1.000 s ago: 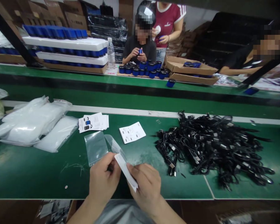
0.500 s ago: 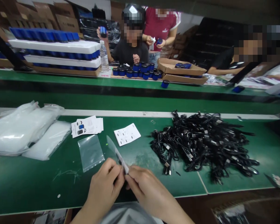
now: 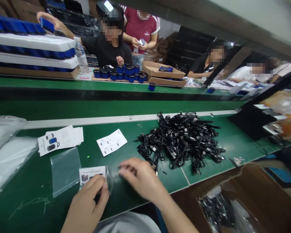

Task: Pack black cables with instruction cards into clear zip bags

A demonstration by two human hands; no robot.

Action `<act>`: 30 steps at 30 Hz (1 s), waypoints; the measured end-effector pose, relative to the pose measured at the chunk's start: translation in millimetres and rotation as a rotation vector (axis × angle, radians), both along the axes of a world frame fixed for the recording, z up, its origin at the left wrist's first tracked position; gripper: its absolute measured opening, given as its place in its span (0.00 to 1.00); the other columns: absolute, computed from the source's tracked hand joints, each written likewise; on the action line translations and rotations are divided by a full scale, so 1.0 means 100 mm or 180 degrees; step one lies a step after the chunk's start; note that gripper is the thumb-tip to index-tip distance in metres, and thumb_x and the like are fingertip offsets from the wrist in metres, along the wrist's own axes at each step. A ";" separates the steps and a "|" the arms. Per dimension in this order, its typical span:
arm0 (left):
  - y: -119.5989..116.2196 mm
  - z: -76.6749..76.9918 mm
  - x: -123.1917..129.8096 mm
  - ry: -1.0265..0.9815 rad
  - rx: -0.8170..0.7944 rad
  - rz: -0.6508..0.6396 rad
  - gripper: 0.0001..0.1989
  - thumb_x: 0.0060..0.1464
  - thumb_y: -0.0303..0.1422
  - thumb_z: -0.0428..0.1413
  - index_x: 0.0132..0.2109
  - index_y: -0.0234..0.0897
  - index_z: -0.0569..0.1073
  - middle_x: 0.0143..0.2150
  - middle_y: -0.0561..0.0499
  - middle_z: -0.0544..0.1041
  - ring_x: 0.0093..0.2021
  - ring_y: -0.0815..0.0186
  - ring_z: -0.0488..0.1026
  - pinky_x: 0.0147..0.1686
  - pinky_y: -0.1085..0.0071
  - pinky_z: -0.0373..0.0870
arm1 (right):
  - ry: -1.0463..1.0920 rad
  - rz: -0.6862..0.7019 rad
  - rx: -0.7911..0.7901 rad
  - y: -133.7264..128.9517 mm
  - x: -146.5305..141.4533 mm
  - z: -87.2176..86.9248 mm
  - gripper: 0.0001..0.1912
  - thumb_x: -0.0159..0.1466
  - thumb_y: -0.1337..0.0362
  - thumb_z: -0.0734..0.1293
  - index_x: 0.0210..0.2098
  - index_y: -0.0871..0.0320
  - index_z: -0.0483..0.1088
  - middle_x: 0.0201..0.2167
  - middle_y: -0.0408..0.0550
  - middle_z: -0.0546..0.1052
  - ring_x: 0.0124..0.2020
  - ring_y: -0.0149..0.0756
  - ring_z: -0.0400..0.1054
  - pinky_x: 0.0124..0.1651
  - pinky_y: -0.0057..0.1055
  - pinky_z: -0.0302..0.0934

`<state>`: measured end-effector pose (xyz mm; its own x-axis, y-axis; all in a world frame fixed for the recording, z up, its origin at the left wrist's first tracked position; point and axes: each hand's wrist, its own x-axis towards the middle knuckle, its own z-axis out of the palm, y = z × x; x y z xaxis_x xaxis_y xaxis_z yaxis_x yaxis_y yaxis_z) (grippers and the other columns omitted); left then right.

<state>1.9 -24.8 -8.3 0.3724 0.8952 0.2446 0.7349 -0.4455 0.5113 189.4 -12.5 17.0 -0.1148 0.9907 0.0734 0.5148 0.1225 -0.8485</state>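
Note:
My left hand (image 3: 91,197) pinches a clear plastic bag (image 3: 108,181) with a printed leaflet (image 3: 93,171) in it, low over the green bench. To the right, my right hand (image 3: 139,176) is apart from the bag, its fingers partly curled and spread with nothing visible in them. Beyond it lies a pile of black USB cables (image 3: 181,139). A flat clear zip bag (image 3: 66,171) rests left of my left hand. Past that zip bag are a stack of printed leaflets (image 3: 63,137) and, farther right, a single white instruction sheet (image 3: 111,142).
Packs of clear bags (image 3: 12,158) lie at the left. Across the bench, a person in black (image 3: 109,48) raises a blue item near stacked foam trays (image 3: 38,43) and a water bottle (image 3: 81,58). An open cardboard box (image 3: 244,207) stands below the bench edge at right.
My right hand has let go of the bagged leaflet and moved right. My left hand has lowered it, now facing up. The view has turned right.

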 end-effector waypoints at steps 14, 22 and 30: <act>0.10 -0.02 0.10 0.0532 -0.0291 0.0195 0.14 0.58 0.31 0.43 0.25 0.40 0.64 0.26 0.55 0.67 0.27 0.67 0.68 0.27 0.73 0.63 | -0.2790 -0.1004 0.0625 0.04 0.35 -0.15 0.04 0.60 0.72 0.64 0.33 0.61 0.71 0.33 0.54 0.75 0.38 0.47 0.67 0.39 0.40 0.58; 0.11 -0.02 0.11 0.0311 -0.0436 0.0157 0.12 0.58 0.31 0.43 0.28 0.39 0.66 0.31 0.51 0.68 0.32 0.64 0.69 0.32 0.68 0.67 | -0.0202 0.0209 -0.0157 -0.15 0.05 -0.03 0.08 0.67 0.67 0.56 0.38 0.57 0.66 0.28 0.42 0.71 0.27 0.31 0.67 0.31 0.25 0.59; 0.03 -0.07 0.06 -0.0308 -0.0538 0.0484 0.12 0.59 0.33 0.43 0.29 0.38 0.66 0.46 0.47 0.68 0.42 0.64 0.71 0.39 0.68 0.69 | -0.0725 0.0629 -0.0420 -0.19 -0.22 -0.05 0.13 0.63 0.74 0.55 0.39 0.59 0.70 0.30 0.47 0.70 0.31 0.34 0.67 0.34 0.27 0.58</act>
<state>7.5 -21.6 -14.9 0.2125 0.9704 0.1147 0.7309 -0.2357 0.6404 167.1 -31.1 11.8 -0.3044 0.9469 -0.1037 0.6704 0.1356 -0.7295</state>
